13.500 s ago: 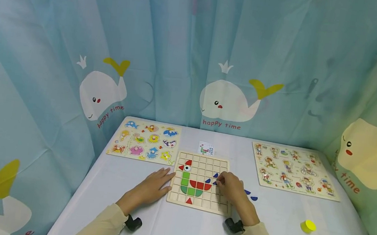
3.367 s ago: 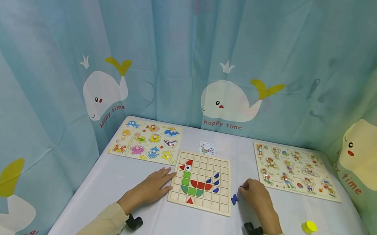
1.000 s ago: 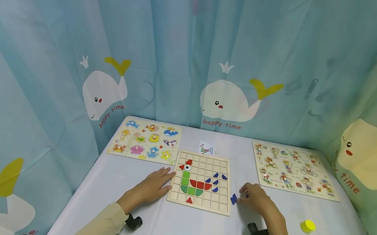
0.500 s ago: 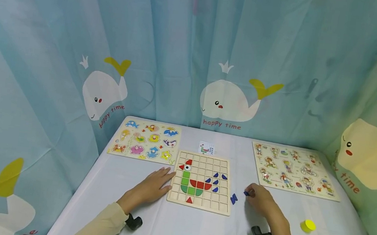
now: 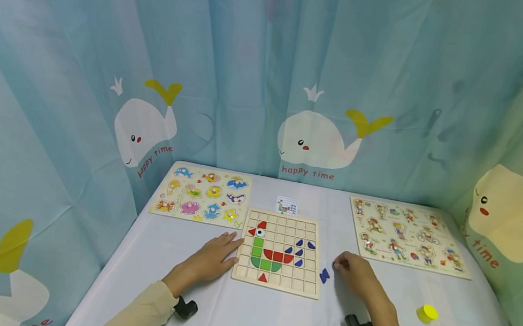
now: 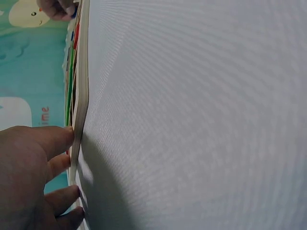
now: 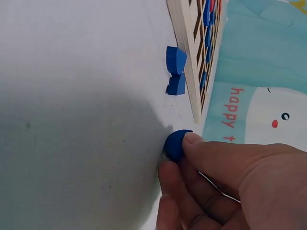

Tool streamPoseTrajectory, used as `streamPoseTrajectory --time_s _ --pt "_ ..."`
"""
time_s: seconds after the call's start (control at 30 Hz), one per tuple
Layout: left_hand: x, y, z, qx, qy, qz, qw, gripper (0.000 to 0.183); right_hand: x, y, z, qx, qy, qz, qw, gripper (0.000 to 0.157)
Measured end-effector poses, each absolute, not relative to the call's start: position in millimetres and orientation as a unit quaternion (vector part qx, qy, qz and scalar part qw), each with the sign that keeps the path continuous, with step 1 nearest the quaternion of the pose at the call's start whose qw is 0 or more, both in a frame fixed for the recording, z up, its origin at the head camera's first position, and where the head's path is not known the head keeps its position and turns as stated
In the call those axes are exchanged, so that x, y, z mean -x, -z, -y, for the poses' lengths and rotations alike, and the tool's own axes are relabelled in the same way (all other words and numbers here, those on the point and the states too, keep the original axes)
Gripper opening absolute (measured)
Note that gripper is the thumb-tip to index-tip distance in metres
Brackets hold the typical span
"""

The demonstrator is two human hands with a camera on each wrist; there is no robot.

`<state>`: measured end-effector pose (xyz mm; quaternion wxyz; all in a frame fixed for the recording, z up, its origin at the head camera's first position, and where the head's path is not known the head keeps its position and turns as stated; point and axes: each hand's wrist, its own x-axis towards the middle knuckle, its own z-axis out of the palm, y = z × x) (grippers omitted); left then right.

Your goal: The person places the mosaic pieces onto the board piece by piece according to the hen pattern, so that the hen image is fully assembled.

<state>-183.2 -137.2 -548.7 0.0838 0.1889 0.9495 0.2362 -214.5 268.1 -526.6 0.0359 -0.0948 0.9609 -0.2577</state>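
My left hand [image 5: 213,258] lies with fingers spread, fingertips against the left edge of the wooden grid board [image 5: 276,289]. A bird of red and green pieces, with a white eye piece [image 5: 260,233], fills some cells. Several blue half-round blocks [image 5: 299,252] sit in cells at its tail side. Right of the board, my right hand [image 5: 359,275] pinches another blue half-round block [image 7: 174,145] between thumb and fingers, close over the table. Two loose blue blocks [image 7: 176,69] lie together by the board's right edge. In the left wrist view, the board shows edge-on.
A small picture card [image 5: 285,205] of the bird lies behind the board. A sea-animal puzzle [image 5: 202,214] is at the back left, a puzzle of figures [image 5: 408,236] at the back right. A yellow cylinder [image 5: 427,313] stands at right. Curtains surround the table.
Over the earlier frames, blue blocks were added at the tail side, the latest in the right-hand column. My right hand has since picked up another and shifted slightly left. My left hand stays put.
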Motion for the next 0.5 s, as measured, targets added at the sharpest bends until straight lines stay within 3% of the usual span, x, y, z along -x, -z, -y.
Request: streamPoseTrajectory --time_s 0.5 --pt "185.5 553.7 138.7 -0.192 -0.229 -0.951 0.081 0.057 220.5 525.6 -268.4 0.036 0.261 -0.962 0.066 0.012"
